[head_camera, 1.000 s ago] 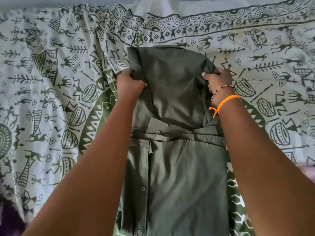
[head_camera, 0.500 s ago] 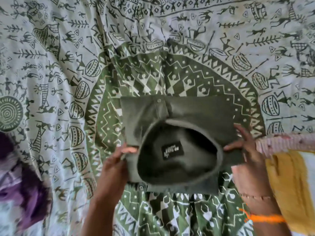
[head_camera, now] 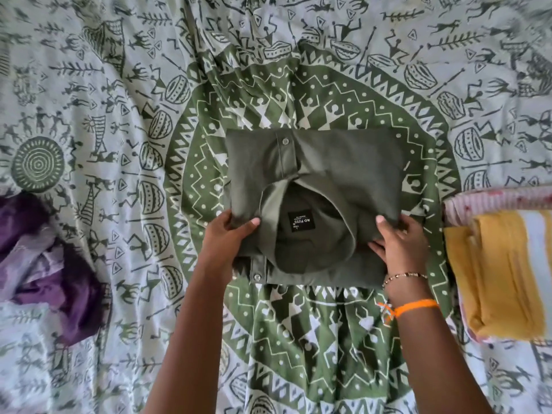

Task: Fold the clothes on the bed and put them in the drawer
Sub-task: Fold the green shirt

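Observation:
An olive green button shirt (head_camera: 343, 162) lies folded into a rectangle in the middle of the bed, collar and black label facing up toward me. My left hand (head_camera: 231, 234) pinches the shirt's near left edge, thumb on top and fingers under the fabric. My right hand (head_camera: 400, 243) grips the near right edge beside the collar, fingers tucked under the fold. The right wrist wears a bead bracelet and an orange thread. No drawer is in view.
A patterned green and white bedsheet (head_camera: 119, 85) covers the bed. A crumpled purple garment (head_camera: 50, 264) lies at the left. At the right sits a folded stack with a yellow cloth (head_camera: 504, 273) on pink striped fabric (head_camera: 495, 198).
The shirt's top half was folded down toward me into a rectangle. Both hands have since slid in from the sides and taken hold of its near edge.

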